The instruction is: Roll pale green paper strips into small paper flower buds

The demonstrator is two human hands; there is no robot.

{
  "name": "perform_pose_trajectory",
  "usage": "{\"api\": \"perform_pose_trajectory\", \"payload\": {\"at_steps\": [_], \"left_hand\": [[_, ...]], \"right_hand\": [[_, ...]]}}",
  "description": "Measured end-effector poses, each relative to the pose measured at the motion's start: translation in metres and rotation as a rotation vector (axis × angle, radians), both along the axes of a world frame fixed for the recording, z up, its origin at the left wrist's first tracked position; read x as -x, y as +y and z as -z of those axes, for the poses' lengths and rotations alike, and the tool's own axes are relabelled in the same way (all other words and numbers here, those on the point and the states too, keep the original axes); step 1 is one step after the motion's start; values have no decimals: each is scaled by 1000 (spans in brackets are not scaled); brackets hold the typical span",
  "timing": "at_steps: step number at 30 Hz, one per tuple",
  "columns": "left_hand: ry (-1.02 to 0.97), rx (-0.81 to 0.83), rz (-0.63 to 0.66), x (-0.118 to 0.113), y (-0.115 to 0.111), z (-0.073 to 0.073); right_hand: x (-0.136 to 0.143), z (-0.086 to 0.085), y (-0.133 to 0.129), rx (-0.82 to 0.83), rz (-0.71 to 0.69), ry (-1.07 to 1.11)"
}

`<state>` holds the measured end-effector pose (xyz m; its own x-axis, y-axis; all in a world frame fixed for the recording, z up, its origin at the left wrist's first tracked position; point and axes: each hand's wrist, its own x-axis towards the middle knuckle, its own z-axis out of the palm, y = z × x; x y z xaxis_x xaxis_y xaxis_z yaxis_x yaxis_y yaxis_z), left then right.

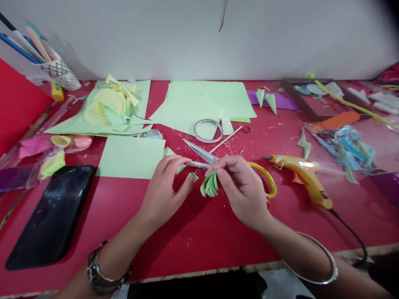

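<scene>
My right hand (241, 187) pinches a small fan of cut, curled light-green paper strips (209, 185) between thumb and fingers. Facing it, my left hand (166, 185) has its thumb and index finger curved, with a small folded piece of green paper (193, 177) at the thumb tip. A narrow gap separates the two pieces of paper. Behind my fingers lies a pair of scissors (199, 151), its blades spread toward the upper left. The yellow scissor handle (270, 182) shows beyond my right hand, which hides part of it.
A yellow glue gun (302, 174) with a cord lies at right. Light-green sheets (212, 97), a tape roll (208, 131) and two green paper cones (270, 102) are behind. A black phone (51, 216) lies at left, near a pen cup (60, 74). Tangled threads (352, 147) sit far right.
</scene>
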<state>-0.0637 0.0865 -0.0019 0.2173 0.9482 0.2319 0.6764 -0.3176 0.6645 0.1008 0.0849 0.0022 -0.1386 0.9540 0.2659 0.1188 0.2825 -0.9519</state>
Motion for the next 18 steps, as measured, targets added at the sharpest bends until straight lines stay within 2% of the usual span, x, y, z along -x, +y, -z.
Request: {"api": "perform_pose_trajectory", "payload": {"at_steps": [3, 5, 7, 10, 14, 18], "left_hand": [[-112, -23, 92, 0, -3, -5], [-151, 33, 208, 0, -5, -6], [-181, 129, 267, -1, -6, -5], [-258, 243, 269, -4, -7, -3], [-327, 287, 254, -5, -7, -2], [-453, 436, 277, -3, -6, -1]], "right_hand": [[0, 0, 0, -2, 16, -88], [1, 1, 0, -11, 19, -127], [2, 2, 0, -24, 14, -148], [3, 2, -1, -18, -2, -138], [3, 2, -1, 7, -47, -99], [2, 1, -1, 21, -61, -77]]}}
